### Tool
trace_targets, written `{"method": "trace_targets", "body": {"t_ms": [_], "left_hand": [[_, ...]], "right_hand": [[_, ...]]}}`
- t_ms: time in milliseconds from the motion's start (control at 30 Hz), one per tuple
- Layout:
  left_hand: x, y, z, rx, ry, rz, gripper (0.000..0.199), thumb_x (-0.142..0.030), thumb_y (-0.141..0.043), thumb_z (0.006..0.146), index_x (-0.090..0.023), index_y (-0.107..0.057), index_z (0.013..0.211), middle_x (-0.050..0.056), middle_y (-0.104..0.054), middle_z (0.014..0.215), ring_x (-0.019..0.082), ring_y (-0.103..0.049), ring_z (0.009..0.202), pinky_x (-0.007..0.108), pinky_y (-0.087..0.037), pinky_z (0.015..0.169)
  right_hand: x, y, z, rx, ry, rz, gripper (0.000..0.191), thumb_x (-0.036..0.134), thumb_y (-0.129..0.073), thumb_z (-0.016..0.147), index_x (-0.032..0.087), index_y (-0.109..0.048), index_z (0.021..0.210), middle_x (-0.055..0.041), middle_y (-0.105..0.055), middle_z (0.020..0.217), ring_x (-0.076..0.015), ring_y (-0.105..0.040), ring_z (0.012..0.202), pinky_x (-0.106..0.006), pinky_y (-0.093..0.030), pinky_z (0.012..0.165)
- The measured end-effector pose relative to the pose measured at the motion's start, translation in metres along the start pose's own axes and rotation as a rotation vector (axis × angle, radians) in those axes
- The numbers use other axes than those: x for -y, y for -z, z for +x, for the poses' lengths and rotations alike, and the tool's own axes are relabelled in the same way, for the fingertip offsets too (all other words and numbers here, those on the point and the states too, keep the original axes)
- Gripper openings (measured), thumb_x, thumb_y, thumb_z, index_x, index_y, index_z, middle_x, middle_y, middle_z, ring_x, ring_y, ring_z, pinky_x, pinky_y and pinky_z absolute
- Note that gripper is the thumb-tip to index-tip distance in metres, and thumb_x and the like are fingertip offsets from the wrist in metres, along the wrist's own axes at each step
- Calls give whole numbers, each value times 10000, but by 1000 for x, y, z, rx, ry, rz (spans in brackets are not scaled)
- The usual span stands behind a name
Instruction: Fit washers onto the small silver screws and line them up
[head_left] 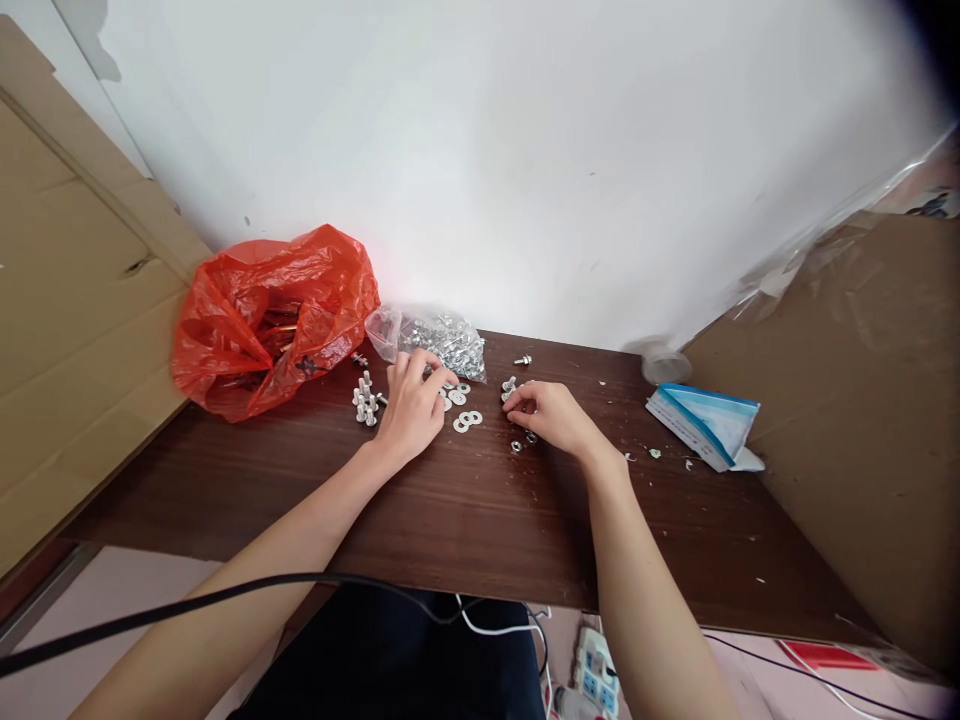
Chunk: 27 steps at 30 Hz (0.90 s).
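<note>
My left hand (414,400) reaches over the washers (461,422), fingers apart and curved down, with nothing visible in its grasp. To its left, several bolts (365,400) stand on the brown table (465,510). My right hand (544,412) is closed in a pinch at the right of the washers; what its fingertips hold, if anything, is too small to name. A bolt (509,384) with a washer lies by those fingertips. Below them are loose nuts (516,446), and farther back lies another bolt (523,360).
A red plastic bag (330,290) and a clear bag of metal parts (450,345) lie against the wall. At the right are a clear round container (666,364) and a blue-white packet (705,425). Cardboard (82,300) borders the left side; a black cable (225,597) crosses in front.
</note>
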<state>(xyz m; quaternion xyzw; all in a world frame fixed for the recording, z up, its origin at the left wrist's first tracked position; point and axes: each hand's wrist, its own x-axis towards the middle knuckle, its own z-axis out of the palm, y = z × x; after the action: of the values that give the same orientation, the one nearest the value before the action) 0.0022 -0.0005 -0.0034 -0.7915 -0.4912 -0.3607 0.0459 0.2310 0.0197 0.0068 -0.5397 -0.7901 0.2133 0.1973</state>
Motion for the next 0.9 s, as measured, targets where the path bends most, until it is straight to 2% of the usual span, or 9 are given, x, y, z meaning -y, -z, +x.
{"method": "trace_targets", "body": {"t_ms": [100,300,567,767,900], "left_hand": [[-2,1,0,16,-60,-137,382,69,-427,683,-189,-607,900,73,-450,993,218,-435,954,395,-426,837],[-4,-2,-2,84,-89,-296,394,124,-377,572,-167,-565,760,50,-387,933,163,-452,840,314,-451,725],[-3,-5,-2,216,-131,-422,437,136,-334,563,-163,-562,785,47,-384,960,136,-472,814,270,-445,701],[0,-8,-2,234,-115,-440,452,130,-334,571,-163,-582,811,51,-407,1007,133,-485,804,275,-448,691],[0,-9,-2,245,-117,-476,475,136,-325,559,-159,-563,845,57,-414,1043,143,-502,872,266,-451,710]], "right_hand": [[-1,0,0,-28,18,-50,176,103,-606,701,202,-699,814,-18,-656,866,-147,-579,734,-265,-424,676],[-2,-1,0,-13,7,-79,171,97,-608,697,195,-695,808,-33,-609,915,-140,-557,733,-264,-418,683],[-1,2,1,-4,-44,-61,181,74,-597,709,172,-694,827,-34,-657,850,-146,-578,720,-270,-445,704],[-2,1,0,-14,-53,-33,185,87,-608,708,172,-710,836,-41,-680,865,-156,-605,749,-273,-461,714],[-1,1,0,-8,-52,-14,216,62,-603,697,164,-715,850,-45,-686,865,-154,-612,743,-275,-474,717]]}}
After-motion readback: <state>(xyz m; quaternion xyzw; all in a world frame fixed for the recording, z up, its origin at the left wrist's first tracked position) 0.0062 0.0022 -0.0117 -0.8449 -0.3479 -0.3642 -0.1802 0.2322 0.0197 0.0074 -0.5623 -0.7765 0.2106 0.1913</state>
